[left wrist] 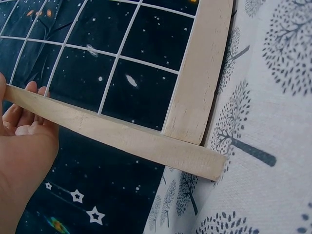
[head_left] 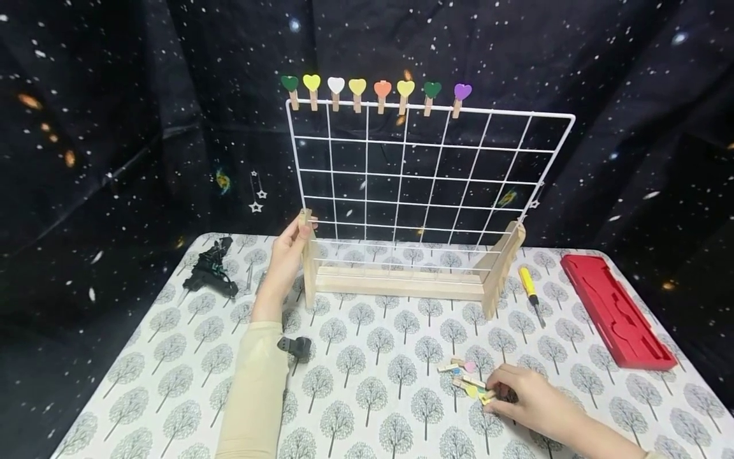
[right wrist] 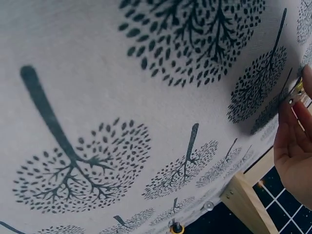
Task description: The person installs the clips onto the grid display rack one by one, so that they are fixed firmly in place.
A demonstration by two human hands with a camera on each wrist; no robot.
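Starry cloth (head_left: pixel 143 76) hangs behind the wire grid (head_left: pixel 367 141). At its left, the left hand (head_left: pixel 288 248) grips a wooden post (head_left: pixel 310 274). Heart clips (head_left: pixel 382 89) line its top. In front of the grid, the right hand (head_left: pixel 532 396) pinches a yellow clip (head_left: pixel 489 396) beside loose clips (head_left: pixel 469 366). Right of the grid lies a red tray (head_left: pixel 610 312).
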